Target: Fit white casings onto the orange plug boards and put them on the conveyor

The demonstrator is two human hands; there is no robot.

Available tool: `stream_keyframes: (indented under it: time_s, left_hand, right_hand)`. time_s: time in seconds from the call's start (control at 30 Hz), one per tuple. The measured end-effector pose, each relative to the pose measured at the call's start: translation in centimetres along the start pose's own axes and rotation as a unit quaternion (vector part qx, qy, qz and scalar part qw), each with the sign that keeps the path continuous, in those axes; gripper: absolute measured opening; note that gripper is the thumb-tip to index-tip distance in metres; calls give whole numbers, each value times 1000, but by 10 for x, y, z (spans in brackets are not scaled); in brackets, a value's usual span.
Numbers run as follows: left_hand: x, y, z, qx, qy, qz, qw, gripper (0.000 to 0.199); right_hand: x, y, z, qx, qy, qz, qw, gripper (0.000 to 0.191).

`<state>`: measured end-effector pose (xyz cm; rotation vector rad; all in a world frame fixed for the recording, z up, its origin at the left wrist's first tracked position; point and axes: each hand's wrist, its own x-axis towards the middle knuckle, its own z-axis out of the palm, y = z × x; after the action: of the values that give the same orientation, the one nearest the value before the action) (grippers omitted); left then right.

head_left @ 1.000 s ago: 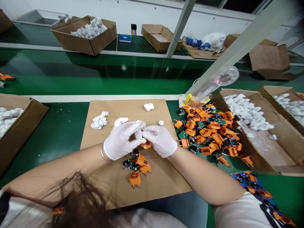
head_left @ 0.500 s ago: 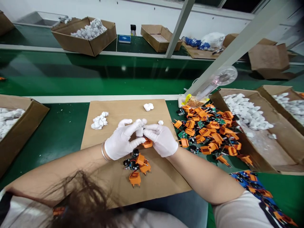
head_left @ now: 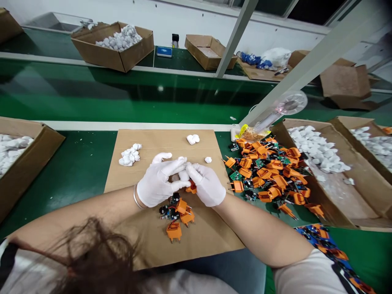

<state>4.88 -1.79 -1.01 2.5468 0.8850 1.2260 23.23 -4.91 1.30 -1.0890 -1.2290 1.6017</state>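
My left hand [head_left: 159, 181] and my right hand [head_left: 208, 183], both in white gloves, meet over the cardboard sheet [head_left: 137, 245]. The left fingers are closed on a small white piece [head_left: 183, 175]; the right fingertips press together at its right side. An orange plug part [head_left: 191, 188] shows partly beneath the right fingers, mostly hidden. Just below the hands lie several orange plugs [head_left: 174, 231] with black circuit parts [head_left: 167, 211]. White lumps sit on the sheet: a cluster [head_left: 130, 155] at left, a lump [head_left: 192, 139] at the top and a small one [head_left: 208, 159] near my right hand.
A large heap of orange plugs with circuit boards [head_left: 269, 171] lies right of the sheet. Open boxes of white pieces stand at right [head_left: 361, 204] and left [head_left: 36, 163]. Behind are a slanted metal post [head_left: 306, 65], a clear fan [head_left: 290, 102] and a shelf with boxes [head_left: 122, 61].
My right fingertips have shifted slightly over the white piece, and the orange part under them shows less. The view has moved a little.
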Motion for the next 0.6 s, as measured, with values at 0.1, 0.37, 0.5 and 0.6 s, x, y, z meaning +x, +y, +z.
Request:
stream_keyframes:
  time_s: [0.1, 0.37, 0.5, 0.6]
  left_hand:
    - [-1, 1, 0, 12, -7, -9, 1000, 62]
    - [2, 4, -2, 6, -15, -39, 999, 54]
    - [1, 4, -1, 2, -11, -35, 999, 58]
    - [0, 3, -1, -8, 12, -32, 999, 55]
  right_hand:
    - [0, 0, 5, -21, 6, -11, 1000, 62]
    - [-1, -2, 8, 11, 1, -12, 1000, 60]
    - [-1, 1, 5, -16, 19, -5, 1000, 58]
    - [0, 1, 2, 40, -1, 3, 999, 56]
